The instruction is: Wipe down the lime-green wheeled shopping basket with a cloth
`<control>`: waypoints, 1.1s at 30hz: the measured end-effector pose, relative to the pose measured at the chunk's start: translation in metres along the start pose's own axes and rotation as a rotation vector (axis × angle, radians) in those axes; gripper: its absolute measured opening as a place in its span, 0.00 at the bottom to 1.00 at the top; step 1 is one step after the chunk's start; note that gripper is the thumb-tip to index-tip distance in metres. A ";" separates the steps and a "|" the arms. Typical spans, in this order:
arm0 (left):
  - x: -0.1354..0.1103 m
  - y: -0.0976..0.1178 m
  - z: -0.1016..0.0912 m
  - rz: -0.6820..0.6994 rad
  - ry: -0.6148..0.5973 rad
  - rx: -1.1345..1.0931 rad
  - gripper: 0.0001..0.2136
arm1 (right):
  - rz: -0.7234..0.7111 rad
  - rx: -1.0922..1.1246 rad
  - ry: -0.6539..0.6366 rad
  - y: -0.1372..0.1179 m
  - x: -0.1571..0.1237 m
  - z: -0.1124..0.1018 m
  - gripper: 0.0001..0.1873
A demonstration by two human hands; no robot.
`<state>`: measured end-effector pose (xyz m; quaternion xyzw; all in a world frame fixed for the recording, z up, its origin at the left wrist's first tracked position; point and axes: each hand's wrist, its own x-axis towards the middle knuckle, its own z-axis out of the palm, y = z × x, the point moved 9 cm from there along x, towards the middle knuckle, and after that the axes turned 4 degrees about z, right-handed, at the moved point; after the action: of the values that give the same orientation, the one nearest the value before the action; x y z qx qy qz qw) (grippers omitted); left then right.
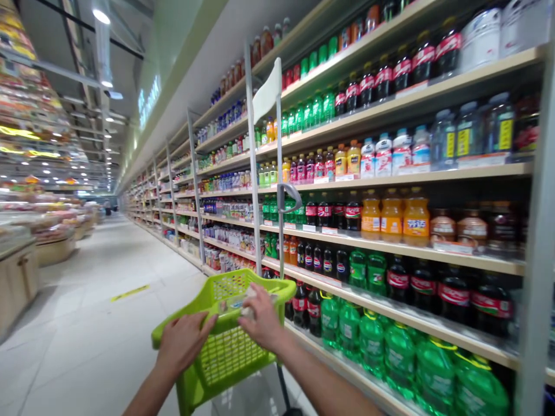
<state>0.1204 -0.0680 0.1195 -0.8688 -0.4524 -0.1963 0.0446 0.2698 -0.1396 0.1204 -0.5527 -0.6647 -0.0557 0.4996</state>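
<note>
A lime-green shopping cart (225, 361) with a latticed plastic basket stands right in front of me. My left hand (184, 341) rests over its near rim on the left, fingers curled onto the edge. Over the right part of that rim, my right hand (264, 318) has its fingers bent around a small pale thing (248, 312), too blurred to name. Something clear and whitish lies by the fingers inside the basket, partly hidden. From the cart's far right side rises a thin pole (280, 242) bearing a grey hook-shaped handle (289, 198) and a white flag-like panel (267, 92).
Long drink shelves (390, 245) run along the right, close to the cart. Large green bottles (399, 349) fill the bottom shelf; cola and orange bottles stand above. A tiled aisle (95, 341) stretches ahead on the left, with a yellow floor strip (130, 293) and display counters (19, 283).
</note>
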 end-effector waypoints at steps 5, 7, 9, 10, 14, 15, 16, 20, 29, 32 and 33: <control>-0.002 -0.004 -0.004 0.018 0.052 -0.001 0.21 | -0.285 -0.090 -0.090 -0.034 0.005 0.023 0.17; -0.005 -0.006 -0.006 0.012 0.069 0.001 0.22 | -0.199 -0.114 -0.050 0.000 0.006 -0.008 0.15; -0.010 -0.007 -0.008 0.007 0.081 0.014 0.22 | -0.034 -0.133 0.039 0.045 0.006 -0.046 0.16; -0.012 -0.007 -0.009 0.007 0.082 0.022 0.21 | 0.060 -0.136 0.102 0.065 0.005 -0.062 0.18; -0.020 -0.012 -0.010 -0.008 0.088 0.016 0.20 | 0.183 -0.053 0.173 0.074 -0.002 -0.066 0.22; -0.020 -0.015 -0.010 -0.015 0.090 0.004 0.20 | 0.128 -0.006 0.135 0.058 -0.002 -0.053 0.23; -0.020 -0.018 -0.010 -0.023 0.088 -0.014 0.19 | 0.057 0.050 0.092 0.038 -0.003 -0.039 0.23; -0.016 -0.021 -0.021 -0.109 0.171 -0.212 0.18 | 0.097 0.353 0.151 -0.006 -0.002 -0.026 0.21; 0.005 0.084 -0.020 -0.056 0.116 -1.183 0.24 | 0.517 0.985 0.125 -0.001 0.007 -0.041 0.18; 0.002 0.071 -0.014 -0.130 0.090 -1.214 0.17 | 0.568 0.883 0.197 0.022 0.005 -0.060 0.17; 0.000 0.062 -0.014 -0.160 0.099 -1.219 0.16 | 0.597 0.888 0.237 0.032 0.003 -0.067 0.17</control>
<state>0.1662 -0.1082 0.1382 -0.6912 -0.3199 -0.4625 -0.4539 0.3353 -0.1673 0.1401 -0.4433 -0.3777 0.3125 0.7504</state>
